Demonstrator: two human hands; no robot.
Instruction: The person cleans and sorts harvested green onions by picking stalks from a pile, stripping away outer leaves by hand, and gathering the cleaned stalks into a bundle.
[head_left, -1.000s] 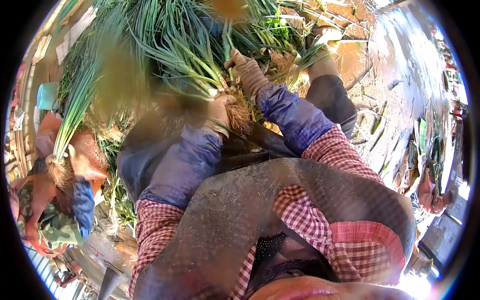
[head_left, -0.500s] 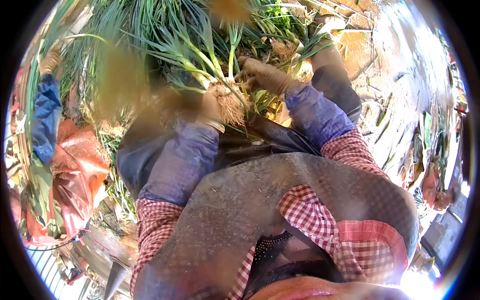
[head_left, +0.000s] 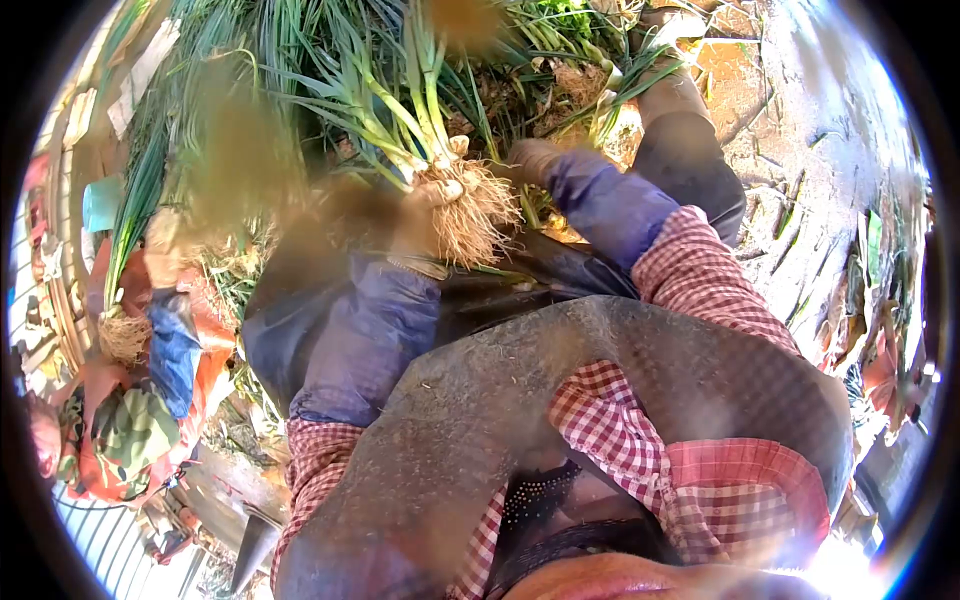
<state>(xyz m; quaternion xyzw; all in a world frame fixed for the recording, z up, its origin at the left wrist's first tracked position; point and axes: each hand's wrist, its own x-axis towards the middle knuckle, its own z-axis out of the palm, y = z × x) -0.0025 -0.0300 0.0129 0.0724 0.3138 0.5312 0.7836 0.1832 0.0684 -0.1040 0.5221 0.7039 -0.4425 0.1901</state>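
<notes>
A bunch of leeks (head_left: 440, 130) with pale stems and bushy, tan roots (head_left: 474, 212) is held above my dark apron. My left hand (head_left: 415, 222), in a soiled glove, is closed round the stems near the roots; a blurred smear partly covers it. To the right of the bunch, my right hand (head_left: 533, 160) is low among the greens, apart from the roots. Its fingers are hidden from view. Blue-purple sleeve covers are on both forearms.
A large heap of leeks (head_left: 290, 70) lies ahead and to the left. At the left a co-worker's gloved hand (head_left: 165, 245) is by another rooted leek bunch (head_left: 125, 335). Wet, littered ground (head_left: 810, 150) stretches to the right. Brown smears blur parts of the view.
My left hand has turned the bunch, and its roots now fan out to the right. My right hand has moved off the stems. The co-worker's arm has come lower, with leeks.
</notes>
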